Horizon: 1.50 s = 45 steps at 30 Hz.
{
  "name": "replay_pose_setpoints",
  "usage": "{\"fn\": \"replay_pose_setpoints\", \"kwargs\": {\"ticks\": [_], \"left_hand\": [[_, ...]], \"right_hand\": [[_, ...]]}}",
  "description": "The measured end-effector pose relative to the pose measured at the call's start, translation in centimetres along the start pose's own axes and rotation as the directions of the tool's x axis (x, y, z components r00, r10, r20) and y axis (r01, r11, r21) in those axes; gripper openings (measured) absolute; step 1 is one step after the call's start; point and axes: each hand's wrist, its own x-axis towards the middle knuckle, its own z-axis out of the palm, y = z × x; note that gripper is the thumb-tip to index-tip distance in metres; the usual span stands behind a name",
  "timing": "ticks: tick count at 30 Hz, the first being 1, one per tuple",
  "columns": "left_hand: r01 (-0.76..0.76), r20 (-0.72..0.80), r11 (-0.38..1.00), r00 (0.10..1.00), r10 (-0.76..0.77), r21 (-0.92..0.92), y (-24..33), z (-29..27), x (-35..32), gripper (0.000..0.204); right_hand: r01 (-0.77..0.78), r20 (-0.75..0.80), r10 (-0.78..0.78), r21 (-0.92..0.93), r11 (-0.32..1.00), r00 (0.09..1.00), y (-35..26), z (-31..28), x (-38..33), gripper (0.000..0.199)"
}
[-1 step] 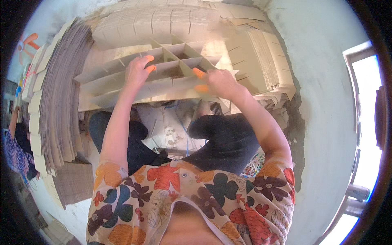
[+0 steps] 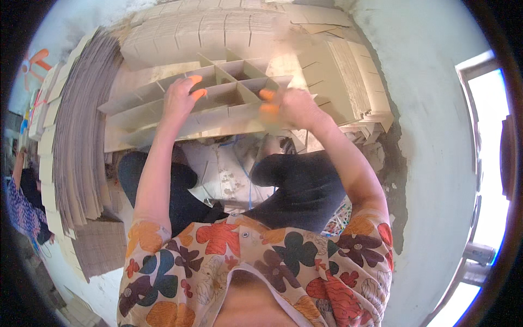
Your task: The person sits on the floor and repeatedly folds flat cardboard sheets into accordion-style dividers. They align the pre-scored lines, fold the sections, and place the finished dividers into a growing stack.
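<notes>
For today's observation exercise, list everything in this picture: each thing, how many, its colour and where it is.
cardboard divider grid: one, tan, across the lap, under both hands
slotted cardboard strips: a stack, count unclear, tan, top centre
flat cardboard sheets: tall stack on edge, grey-brown, left
cardboard pieces: pile, tan, upper right
wall: pale grey, right
other person's sleeve: one, patterned blue, far left
floral shirt: one, orange and dark, bottom
left hand: orange fingertips, on the grid
right hand: orange fingertips, grip on the grid's right end, blurred
</notes>
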Motion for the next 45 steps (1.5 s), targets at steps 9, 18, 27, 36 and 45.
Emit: {"fn": "replay_pose_setpoints", "kwargs": {"ticks": [9,18,27,36,45], "left_hand": [[-0.063,-0.212,0.997,0.975,0.070,0.042,2.0,-4.5,-4.5,0.032],[-0.050,-0.215,0.995,0.974,0.068,0.090,1.8,-4.4,-6.6,0.033],[-0.035,-0.217,0.997,0.975,0.048,0.063,1.2,-3.9,-7.0,0.030],[-0.065,-0.237,0.997,0.969,0.070,0.028,1.5,-3.8,-7.3,0.030],[-0.108,-0.109,0.991,0.987,0.117,0.080,1.4,-2.5,-6.8,0.029]], "right_hand": [[-0.820,-0.246,0.786,-0.258,0.511,0.568,14.8,4.3,-8.1,0.060],[-0.887,-0.307,0.846,0.014,0.462,0.436,17.7,3.9,-8.8,0.047],[-0.893,-0.394,0.828,0.038,0.449,0.399,18.5,3.3,-9.0,0.045],[-0.871,-0.420,0.823,0.133,0.473,0.382,16.6,0.9,-8.8,0.039],[-0.306,-0.642,0.409,0.273,0.912,0.649,3.0,-8.7,-0.4,0.037]]}}
